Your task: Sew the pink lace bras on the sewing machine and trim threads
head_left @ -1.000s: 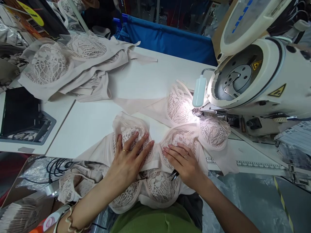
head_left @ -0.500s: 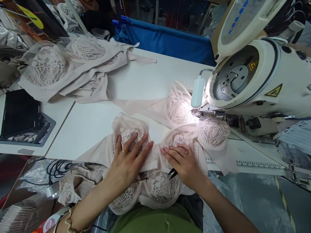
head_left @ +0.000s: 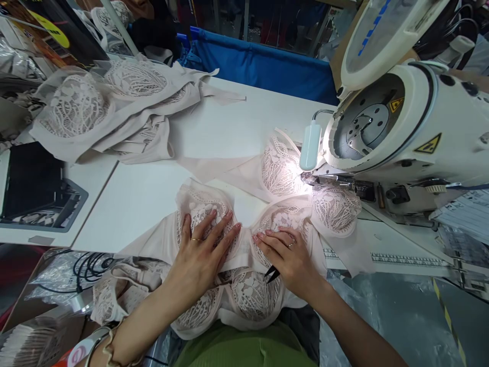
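Observation:
A pale pink lace bra [head_left: 198, 201] lies flat at the table's near edge. My left hand [head_left: 200, 252] rests palm down on its left cup, fingers spread. On the right cup lies my right hand [head_left: 288, 255], with small black snips [head_left: 272, 274] tucked under the palm. Another lace bra [head_left: 280, 168] sits just beyond, under the needle area of the white sewing machine [head_left: 401, 127], lit by its lamp [head_left: 310, 145]. More lace pieces [head_left: 248, 295] hang over the table edge onto my lap.
A pile of finished lace bras [head_left: 110, 104] lies at the far left of the white table [head_left: 237, 122]. A black tray [head_left: 34, 188] sits at the left edge. A blue cloth bin [head_left: 263, 63] stands behind the table. Black cables [head_left: 89, 265] lie in plastic below left.
Both hands have stayed on the cups, almost still. The view has shifted very slightly.

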Available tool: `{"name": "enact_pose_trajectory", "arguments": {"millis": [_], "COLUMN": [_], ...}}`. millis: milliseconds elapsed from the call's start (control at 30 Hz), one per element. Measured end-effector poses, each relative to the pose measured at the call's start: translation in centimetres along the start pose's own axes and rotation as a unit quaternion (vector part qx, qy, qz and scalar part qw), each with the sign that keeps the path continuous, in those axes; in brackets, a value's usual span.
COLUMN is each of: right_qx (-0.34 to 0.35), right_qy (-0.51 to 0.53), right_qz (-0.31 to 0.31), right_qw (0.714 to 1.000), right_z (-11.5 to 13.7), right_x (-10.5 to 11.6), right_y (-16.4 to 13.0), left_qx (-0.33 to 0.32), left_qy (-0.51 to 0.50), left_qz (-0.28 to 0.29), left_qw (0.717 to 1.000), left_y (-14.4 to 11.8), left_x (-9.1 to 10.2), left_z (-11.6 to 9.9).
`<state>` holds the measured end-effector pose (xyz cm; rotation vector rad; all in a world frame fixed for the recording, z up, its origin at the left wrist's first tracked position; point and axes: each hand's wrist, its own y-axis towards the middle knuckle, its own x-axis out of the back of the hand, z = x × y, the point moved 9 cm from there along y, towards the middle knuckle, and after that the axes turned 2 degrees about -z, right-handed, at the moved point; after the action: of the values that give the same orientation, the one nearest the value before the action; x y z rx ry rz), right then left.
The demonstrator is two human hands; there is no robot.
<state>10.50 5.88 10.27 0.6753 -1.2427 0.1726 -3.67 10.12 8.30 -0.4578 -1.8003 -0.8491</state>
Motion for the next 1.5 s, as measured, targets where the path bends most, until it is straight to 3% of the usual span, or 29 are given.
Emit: {"name": "enact_pose_trajectory", "arguments": {"millis": [367, 1500], "right_qx": [-0.003, -0.007], "right_qy": [-0.002, 0.011], "right_qz": [-0.004, 0.000], "right_qw": [1.000, 1.000], "right_z": [0.01, -0.14], "right_x": [-0.07, -0.33], "right_y": [0.12, -0.05], "left_qx": [0.024, 0.012], "left_qy": [-0.023, -0.017], "left_qz": [0.010, -0.002], "left_qw": [0.999, 1.000], "left_y": [-0.20, 0.06], "left_x": [-0.29, 0.10], "left_z": [0.33, 0.05]}}
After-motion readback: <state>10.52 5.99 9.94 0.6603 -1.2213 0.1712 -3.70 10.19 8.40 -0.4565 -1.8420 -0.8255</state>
